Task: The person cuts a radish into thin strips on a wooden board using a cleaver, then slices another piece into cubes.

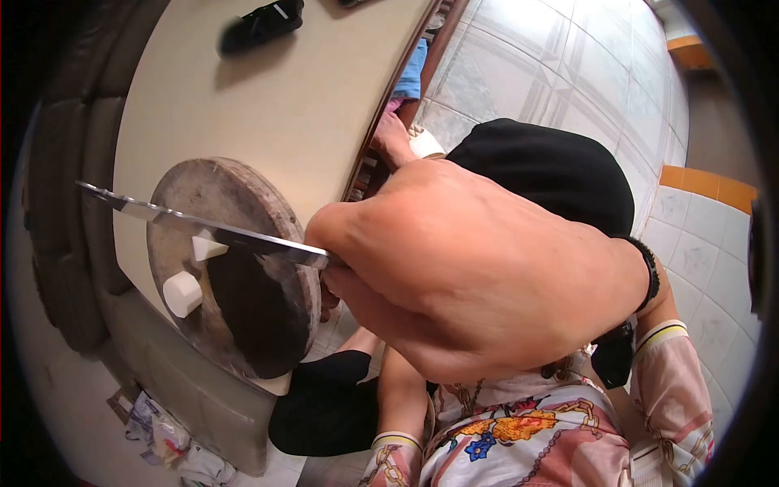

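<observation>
My right hand [462,268], large and close to the camera, is closed on a knife. The knife's long metal blade [235,235] stretches left over a round wooden chopping board [195,191], above its surface. Two white pieces lie on the board: a small wedge-shaped one [209,247] just below the blade and a thicker chunk [182,294] nearer the board's edge. A dark patch covers much of the wood. My left forearm [402,398] rises from its sleeve behind my right hand, which hides my left hand and its fingers.
The board rests on a cream tabletop [324,73] with a black object [261,26] at its far end. A brown padded seat [77,219] runs along the left. Black-clothed knees, a bare foot [393,138] and tiled floor [527,49] show beside the table. Plastic-wrapped items [166,434] lie at lower left.
</observation>
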A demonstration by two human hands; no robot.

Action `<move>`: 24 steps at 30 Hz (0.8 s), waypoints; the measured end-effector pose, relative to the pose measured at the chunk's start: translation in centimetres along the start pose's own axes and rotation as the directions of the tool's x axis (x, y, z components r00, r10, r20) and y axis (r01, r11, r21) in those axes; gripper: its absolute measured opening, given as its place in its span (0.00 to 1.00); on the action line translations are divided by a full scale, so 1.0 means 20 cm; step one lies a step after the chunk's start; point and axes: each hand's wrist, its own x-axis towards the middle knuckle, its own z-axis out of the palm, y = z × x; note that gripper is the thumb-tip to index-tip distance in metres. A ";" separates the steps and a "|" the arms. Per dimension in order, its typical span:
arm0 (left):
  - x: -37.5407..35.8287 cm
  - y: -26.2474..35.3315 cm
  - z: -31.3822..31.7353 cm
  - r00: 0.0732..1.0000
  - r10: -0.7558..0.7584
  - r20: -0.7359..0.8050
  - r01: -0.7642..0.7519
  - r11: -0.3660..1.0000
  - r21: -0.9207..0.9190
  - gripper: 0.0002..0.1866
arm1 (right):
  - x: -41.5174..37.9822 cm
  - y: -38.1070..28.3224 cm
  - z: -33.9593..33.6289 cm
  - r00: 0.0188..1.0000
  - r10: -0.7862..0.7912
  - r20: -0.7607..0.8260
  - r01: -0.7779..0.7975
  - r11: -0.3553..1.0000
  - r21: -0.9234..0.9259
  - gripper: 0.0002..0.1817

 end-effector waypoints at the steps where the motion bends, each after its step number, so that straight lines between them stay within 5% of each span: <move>1: 0.00 0.00 0.00 1.000 0.000 0.000 0.000 1.000 0.001 0.15 | 0.00 0.02 0.02 0.999 -0.046 -0.001 0.046 0.998 -0.035 0.06; 3: 0.00 0.00 -0.01 1.000 0.002 0.003 -0.002 1.000 0.012 0.15 | -0.01 0.03 0.03 0.996 -0.093 -0.005 0.092 0.993 -0.068 0.06; 6: -0.01 0.00 -0.01 1.000 0.004 0.002 -0.004 1.000 0.021 0.15 | 0.00 0.01 0.02 0.999 0.043 0.029 -0.042 0.999 -0.017 0.07; 15: 0.01 0.01 0.04 0.999 0.045 0.027 -0.047 0.997 0.061 0.14 | 0.02 0.01 0.02 0.998 -0.059 -0.014 0.058 0.994 -0.097 0.05; 17: -0.01 0.01 0.09 0.995 0.088 0.048 -0.092 0.991 0.099 0.14 | 0.01 0.07 0.04 0.910 -0.405 -0.089 0.372 0.892 -0.255 0.05; 18: -0.02 0.02 0.14 0.992 0.113 0.064 -0.120 0.985 0.128 0.14 | 0.01 0.06 0.03 0.893 -0.443 -0.076 0.412 0.875 -0.253 0.05; 20: -0.09 0.04 0.24 0.979 0.156 0.127 -0.182 0.956 0.228 0.14 | 0.01 0.00 0.01 0.946 -0.261 -0.195 0.226 0.957 -0.182 0.05; 22: -0.30 0.11 0.40 0.949 0.222 0.223 -0.277 0.926 0.258 0.12 | 0.01 -0.09 -0.06 0.992 0.095 -0.087 -0.084 0.989 0.121 0.06; 24: -0.58 0.23 0.55 0.912 0.303 0.276 -0.396 0.823 0.408 0.12 | 0.02 -0.07 -0.03 0.986 -0.009 -0.165 0.029 0.993 0.115 0.08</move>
